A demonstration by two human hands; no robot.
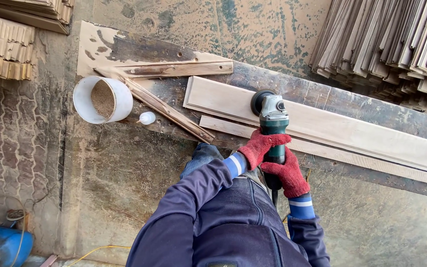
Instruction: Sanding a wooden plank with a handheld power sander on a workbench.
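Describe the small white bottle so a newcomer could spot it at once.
Find the white bucket of sawdust at the bench's left end. Just right of it, beside a diagonal wood strip, lies the small white bottle, the only rounded plastic thing among boards.

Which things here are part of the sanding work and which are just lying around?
In use:
- green angle grinder, gripped by left hand and right hand in red gloves
- long pale wooden board

Lying about:
- white bucket of sawdust
- small white bottle
- stacked wooden slats
- blue drum
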